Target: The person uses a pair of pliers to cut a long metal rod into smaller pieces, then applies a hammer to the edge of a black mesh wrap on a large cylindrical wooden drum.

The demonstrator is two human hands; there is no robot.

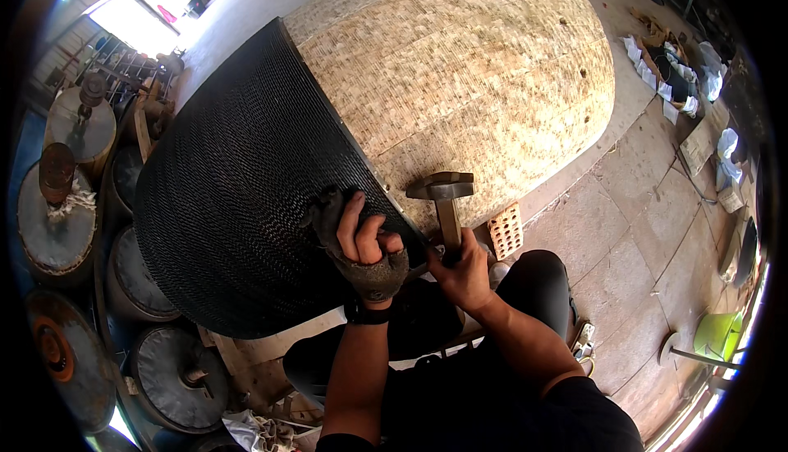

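Observation:
A big drum (460, 66) with a pale, mottled wood-like surface lies on its side in front of me. Its left part is wrapped in a black ribbed covering (238, 181), which ends in a straight edge across the drum. My left hand (365, 251), in a dark fingerless glove, rests on the covering near that edge. Its fingers are curled, and whatever they may hold is hidden. Just to the right, my right hand (464, 275) is bare and wrapped round the handle of a hammer (443, 188). The hammer's metal head is over the pale surface, close to the covering's edge.
Several round-topped metal rollers (176, 382) crowd the left side. A perforated brick (506, 232) sits against the drum's lower right, beside my knee. Tiled floor (632, 197) stretches right, with a green bucket (716, 337) and bags (712, 70) along its edge.

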